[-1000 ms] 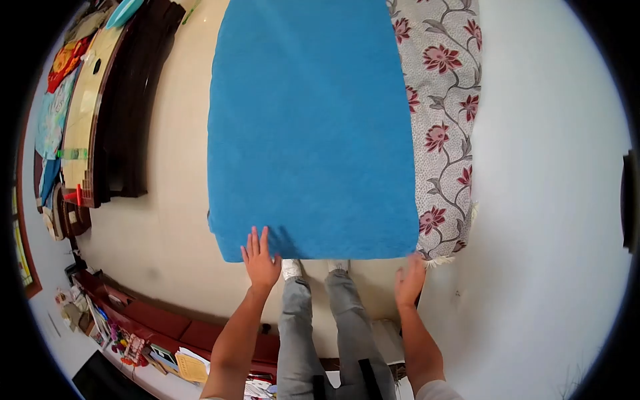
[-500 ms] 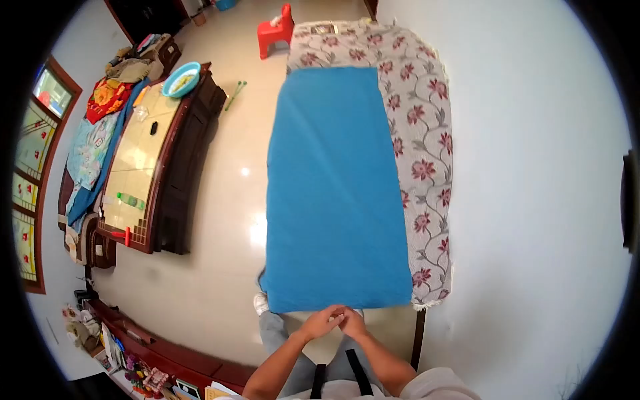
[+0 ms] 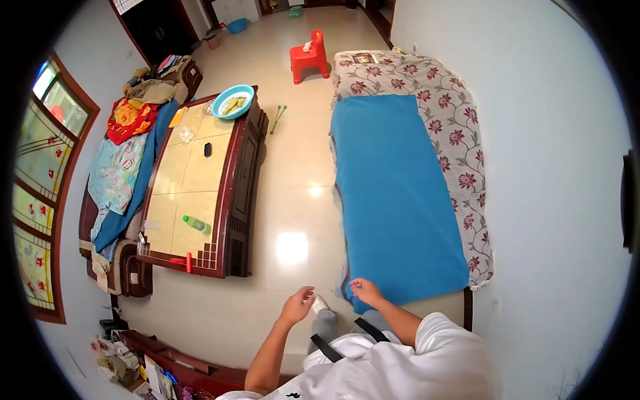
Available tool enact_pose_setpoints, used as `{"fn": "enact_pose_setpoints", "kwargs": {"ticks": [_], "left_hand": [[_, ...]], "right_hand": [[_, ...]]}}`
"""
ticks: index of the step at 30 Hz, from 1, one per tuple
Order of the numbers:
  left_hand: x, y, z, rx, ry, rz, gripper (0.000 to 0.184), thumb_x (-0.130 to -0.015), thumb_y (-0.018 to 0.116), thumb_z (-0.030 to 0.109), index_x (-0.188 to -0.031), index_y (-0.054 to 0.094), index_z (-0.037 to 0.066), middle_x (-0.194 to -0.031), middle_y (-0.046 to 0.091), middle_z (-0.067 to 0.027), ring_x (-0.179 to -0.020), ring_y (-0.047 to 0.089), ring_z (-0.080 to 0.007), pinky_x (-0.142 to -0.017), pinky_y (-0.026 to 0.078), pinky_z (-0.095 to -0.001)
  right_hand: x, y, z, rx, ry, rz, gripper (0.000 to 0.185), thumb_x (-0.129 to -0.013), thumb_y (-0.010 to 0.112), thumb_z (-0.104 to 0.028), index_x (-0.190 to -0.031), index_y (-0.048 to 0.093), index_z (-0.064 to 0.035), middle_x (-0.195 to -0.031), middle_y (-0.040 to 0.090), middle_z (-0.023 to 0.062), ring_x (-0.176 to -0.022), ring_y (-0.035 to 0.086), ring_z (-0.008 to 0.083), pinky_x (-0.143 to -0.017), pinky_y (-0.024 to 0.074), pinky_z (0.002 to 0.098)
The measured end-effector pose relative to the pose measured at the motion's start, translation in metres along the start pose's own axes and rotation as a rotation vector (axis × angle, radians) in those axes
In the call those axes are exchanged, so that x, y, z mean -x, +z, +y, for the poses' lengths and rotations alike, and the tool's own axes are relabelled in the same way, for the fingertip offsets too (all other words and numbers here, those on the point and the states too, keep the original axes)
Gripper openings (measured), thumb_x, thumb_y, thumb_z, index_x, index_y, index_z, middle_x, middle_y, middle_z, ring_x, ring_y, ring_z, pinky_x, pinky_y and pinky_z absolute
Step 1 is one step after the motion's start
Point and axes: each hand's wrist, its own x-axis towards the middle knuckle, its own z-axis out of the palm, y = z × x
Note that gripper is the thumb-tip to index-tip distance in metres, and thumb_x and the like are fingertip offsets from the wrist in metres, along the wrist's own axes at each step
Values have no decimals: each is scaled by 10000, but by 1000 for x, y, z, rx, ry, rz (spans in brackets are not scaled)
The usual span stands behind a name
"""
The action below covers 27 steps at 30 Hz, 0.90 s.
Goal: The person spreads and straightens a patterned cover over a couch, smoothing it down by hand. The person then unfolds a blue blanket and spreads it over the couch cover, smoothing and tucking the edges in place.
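A plain blue cloth (image 3: 400, 200) lies spread over a patterned floral cover (image 3: 467, 180), with its near end by my body. My right hand (image 3: 367, 292) is at the cloth's near left corner, its fingers loosely bent and apart. Whether the fingertips touch the cloth I cannot tell. Over the floor to the left is my left hand (image 3: 298, 305), loosely curved with nothing visible in it. A gap separates the two hands.
To the left stands a low table (image 3: 200, 180) bearing a blue basin (image 3: 233, 102) and a green bottle (image 3: 197, 224). Beyond it, a sofa is piled with bedding (image 3: 117, 160). A red chair (image 3: 309, 59) stands near the cover's far end. White wall (image 3: 547, 200) borders the right.
My hands, together at the cloth's near edge before, have come apart, the left one out over the floor. The view has swung left, so the cloth now appears further right.
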Motion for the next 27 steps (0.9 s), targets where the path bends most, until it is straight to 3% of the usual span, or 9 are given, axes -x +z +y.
{"fn": "enact_pose_setpoints", "kwargs": {"ticks": [3, 7, 10, 13, 17, 20, 24, 27], "left_hand": [[-2, -62, -18, -1, -56, 169, 330, -963, 625, 209, -1245, 610, 38, -1039, 723, -149, -920, 697, -244, -837, 543, -354], [-37, -77, -57, 263, -47, 328, 262, -986, 607, 157, -1190, 627, -7, -995, 712, -111, -912, 668, -164, -831, 528, -295], [-75, -64, -48, 364, -10, 222, 269, -994, 603, 154, -1211, 615, -4, -1040, 705, -115, -949, 661, -167, -849, 524, -295], [-109, -58, -8, 464, 36, -13, 305, -998, 601, 162, -1257, 594, 1, -1082, 696, -122, -989, 658, -177, -876, 520, -301], [-178, -66, 26, 337, 89, -228, 364, -997, 600, 181, -1320, 566, 17, -1117, 697, -148, -1030, 669, -215, -899, 524, -323], [-245, -80, 48, 144, 120, -288, 374, -986, 610, 195, -1320, 567, 33, -1102, 706, -160, -1009, 685, -241, -888, 536, -349], [-338, -91, 94, -61, 124, -441, 351, -1002, 599, 150, -1326, 549, 24, -1132, 689, -123, -1016, 647, -167, -882, 515, -304], [-404, -80, 104, -124, 252, -538, 368, -977, 616, 194, -1315, 556, 62, -1050, 722, -136, -917, 698, -235, -821, 549, -367]], "right_hand": [[-20, 34, -14, 155, -161, -50, 292, -889, 644, -179, -1163, 689, -89, -1029, 728, 68, -875, 682, 180, -777, 536, 328], [-35, 48, -36, 40, -191, -73, 274, -909, 637, -147, -1167, 678, -65, -1001, 708, 63, -800, 674, 153, -724, 542, 306], [-44, 37, -69, -90, -78, -31, 241, -939, 644, -144, -1159, 663, -46, -1020, 685, 58, -777, 674, 148, -684, 537, 295], [-72, 28, -72, -198, 24, 89, 225, -936, 646, -155, -1141, 672, -64, -997, 684, 55, -729, 660, 133, -608, 511, 277], [-133, 13, -71, -234, 95, 170, 228, -901, 645, -148, -1109, 690, -67, -960, 705, 59, -726, 669, 151, -605, 529, 314], [-195, 1, -52, 80, 17, 317, 227, -868, 650, -154, -1066, 711, -62, -930, 724, 67, -727, 683, 169, -640, 545, 337], [-226, -33, -81, -117, 198, 419, 228, -865, 638, -171, -1055, 723, -77, -900, 734, 74, -725, 694, 183, -692, 550, 342], [-223, -54, -103, -200, 152, 520, 230, -878, 640, -189, -1068, 721, -88, -898, 731, 77, -725, 695, 187, -702, 547, 342]]}}
